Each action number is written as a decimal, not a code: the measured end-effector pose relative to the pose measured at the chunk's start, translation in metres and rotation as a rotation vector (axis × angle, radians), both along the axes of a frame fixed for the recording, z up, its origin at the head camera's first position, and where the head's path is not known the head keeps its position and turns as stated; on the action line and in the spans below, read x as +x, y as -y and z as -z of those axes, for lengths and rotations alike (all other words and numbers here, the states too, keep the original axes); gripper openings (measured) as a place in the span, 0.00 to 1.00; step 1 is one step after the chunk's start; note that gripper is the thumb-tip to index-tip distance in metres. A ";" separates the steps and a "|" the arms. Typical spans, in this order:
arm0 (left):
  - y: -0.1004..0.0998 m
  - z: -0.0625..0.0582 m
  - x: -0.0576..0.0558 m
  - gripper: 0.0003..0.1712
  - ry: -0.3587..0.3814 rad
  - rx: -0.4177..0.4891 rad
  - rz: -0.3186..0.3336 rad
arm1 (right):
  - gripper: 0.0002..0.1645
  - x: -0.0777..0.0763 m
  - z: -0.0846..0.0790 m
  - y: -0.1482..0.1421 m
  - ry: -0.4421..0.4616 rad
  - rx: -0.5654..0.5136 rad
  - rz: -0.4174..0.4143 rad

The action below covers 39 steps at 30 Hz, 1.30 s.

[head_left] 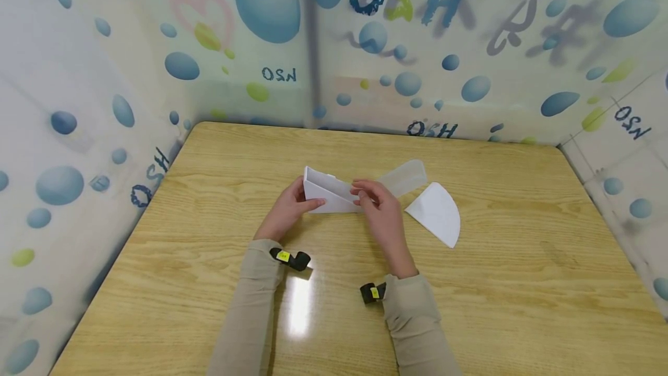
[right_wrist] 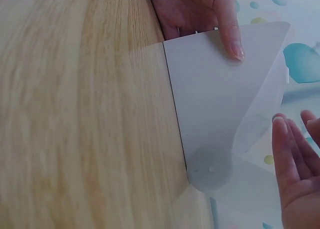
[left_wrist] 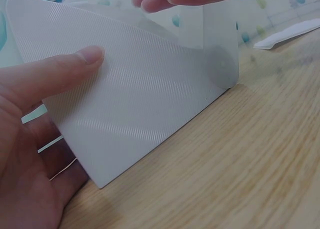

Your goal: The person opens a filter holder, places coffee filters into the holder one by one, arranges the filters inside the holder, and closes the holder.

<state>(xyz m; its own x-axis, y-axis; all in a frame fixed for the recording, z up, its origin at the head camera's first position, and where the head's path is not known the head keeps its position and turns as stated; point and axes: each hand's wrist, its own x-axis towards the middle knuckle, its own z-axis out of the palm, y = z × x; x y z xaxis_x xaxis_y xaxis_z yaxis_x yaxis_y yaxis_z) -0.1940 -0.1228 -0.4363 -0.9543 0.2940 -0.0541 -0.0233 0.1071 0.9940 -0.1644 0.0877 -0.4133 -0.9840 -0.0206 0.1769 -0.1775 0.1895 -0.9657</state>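
My left hand (head_left: 282, 209) grips a white, finely ribbed, fan-shaped case (head_left: 326, 206) by its left end. The thumb presses the front wall, and the other fingers are behind the case. Its lower edge rests on the table, with the top open. A translucent flap (head_left: 407, 177) swings out at the case's right end, beside a round hinge-like corner (left_wrist: 221, 66). Over that end hovers my right hand (head_left: 385, 213), fingers loosely extended and holding nothing. To its right lies a white fan-shaped paper piece (head_left: 437, 216), resembling a coffee filter, flat on the table.
The wooden table (head_left: 522, 237) reaches back to a wall (head_left: 219, 97) covered with blue and green spots and lettering. More patterned walls stand at the left and right sides. A bright light reflection shows on the tabletop between the forearms.
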 end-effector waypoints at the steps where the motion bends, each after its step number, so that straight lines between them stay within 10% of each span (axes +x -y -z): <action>1: 0.000 0.000 0.000 0.31 0.002 0.000 -0.001 | 0.13 0.002 -0.003 0.000 0.002 -0.004 -0.004; 19: 0.001 -0.001 0.001 0.31 0.010 -0.009 -0.001 | 0.13 0.016 -0.034 -0.016 -0.072 -0.056 0.057; 39: 0.000 -0.001 0.001 0.31 0.020 -0.002 -0.003 | 0.25 0.016 -0.021 -0.069 -0.201 -0.191 0.174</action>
<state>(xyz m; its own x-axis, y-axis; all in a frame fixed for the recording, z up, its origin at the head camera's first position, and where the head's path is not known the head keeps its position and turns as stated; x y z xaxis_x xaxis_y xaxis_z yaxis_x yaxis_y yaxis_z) -0.1934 -0.1226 -0.4357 -0.9538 0.2913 -0.0733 -0.0430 0.1093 0.9931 -0.1487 0.1567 -0.3921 -0.9149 0.1966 0.3525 -0.3492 0.0524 -0.9356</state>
